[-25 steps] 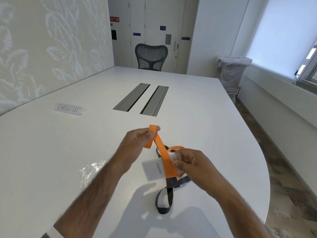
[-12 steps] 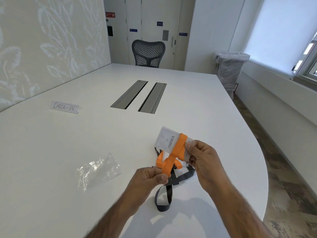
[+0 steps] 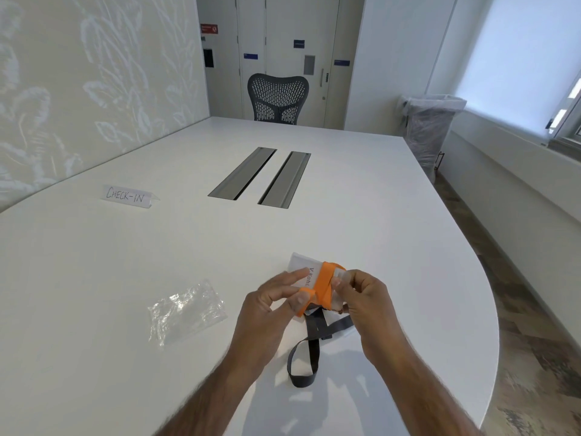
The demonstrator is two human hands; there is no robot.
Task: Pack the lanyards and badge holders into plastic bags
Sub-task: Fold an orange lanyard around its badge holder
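Both hands work above the white counter: the right hand pinches the clear badge holder with its white name card, steadying it, while the left hand presses the orange fabric lanyard wound around it, likely to shrink the bundle. The crinkled clear plastic bag lies left of the holder, unused.

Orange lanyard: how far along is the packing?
Done: the orange lanyard looks mostly wound around its badge holder. In hand: left hand pins the loose end, right hand has a grip on the bundle. Left: nothing is bagged; the plastic bag lies flat on the table, and the grey lanyard is loose.
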